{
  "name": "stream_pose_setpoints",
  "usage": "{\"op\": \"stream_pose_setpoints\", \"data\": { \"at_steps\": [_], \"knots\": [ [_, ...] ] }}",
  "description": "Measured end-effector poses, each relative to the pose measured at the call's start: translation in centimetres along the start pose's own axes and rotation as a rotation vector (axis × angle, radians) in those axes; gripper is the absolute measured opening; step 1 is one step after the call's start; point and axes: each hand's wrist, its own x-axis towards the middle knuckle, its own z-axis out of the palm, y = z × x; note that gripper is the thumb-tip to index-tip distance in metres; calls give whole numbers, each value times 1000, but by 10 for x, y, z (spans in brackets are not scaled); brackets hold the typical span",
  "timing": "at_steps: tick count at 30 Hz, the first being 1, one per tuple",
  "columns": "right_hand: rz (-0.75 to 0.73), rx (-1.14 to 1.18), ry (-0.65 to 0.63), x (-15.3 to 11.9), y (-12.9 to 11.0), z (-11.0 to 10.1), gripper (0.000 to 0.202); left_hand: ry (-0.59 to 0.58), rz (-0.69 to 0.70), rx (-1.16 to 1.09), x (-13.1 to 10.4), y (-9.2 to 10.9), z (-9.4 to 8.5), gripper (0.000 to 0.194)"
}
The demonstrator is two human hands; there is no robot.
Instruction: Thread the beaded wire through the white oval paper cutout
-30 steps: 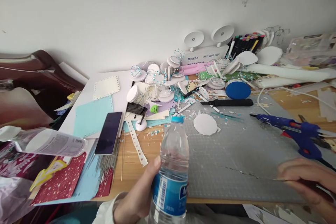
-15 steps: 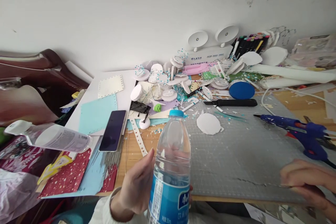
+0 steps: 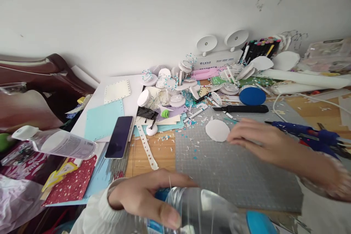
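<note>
- Your left hand (image 3: 142, 199) wraps around a clear water bottle (image 3: 203, 212) at the bottom edge of the view; the bottle lies tipped on its side, its blue cap (image 3: 259, 223) pointing right, above the near edge of the table.
- Your right hand (image 3: 257, 140) hovers over the grey cutting mat (image 3: 233, 168), fingers loosely spread and holding nothing, fingertips just beside a white foam disc (image 3: 217, 130).
- The disc lies flat on the mat's far part, amid small paper scraps.
- A blue glue gun (image 3: 307, 133) lies on the mat behind your right hand.
- A black-handled knife (image 3: 241, 108) and a blue round disc (image 3: 252, 95) sit beyond the foam disc.
- A dark phone (image 3: 119, 141) rests on the light blue paper (image 3: 102, 119) to the left.
</note>
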Motion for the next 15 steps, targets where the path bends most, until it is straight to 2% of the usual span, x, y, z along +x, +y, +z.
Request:
{"op": "stream_pose_setpoints", "data": {
  "at_steps": [2, 5, 8, 11, 15],
  "knots": [
    [-72, -94, 14, 25, 4, -5, 25, -33, 41, 341, 3, 7, 3, 47],
    [-172, -335, 36, 59, -2, -15, 30, 113, 114, 779, 14, 6, 8, 54],
    [-230, -588, 81, 78, -21, -25, 32, 225, 88, 1119, 29, -2, 16, 60],
    [-267, -691, 135, 79, -43, -28, 33, 312, 25, 1316, 45, -8, 21, 58],
    [-287, -628, 183, 55, -63, -20, 30, 401, -40, 1384, 60, -13, 22, 55]
  ]
}}
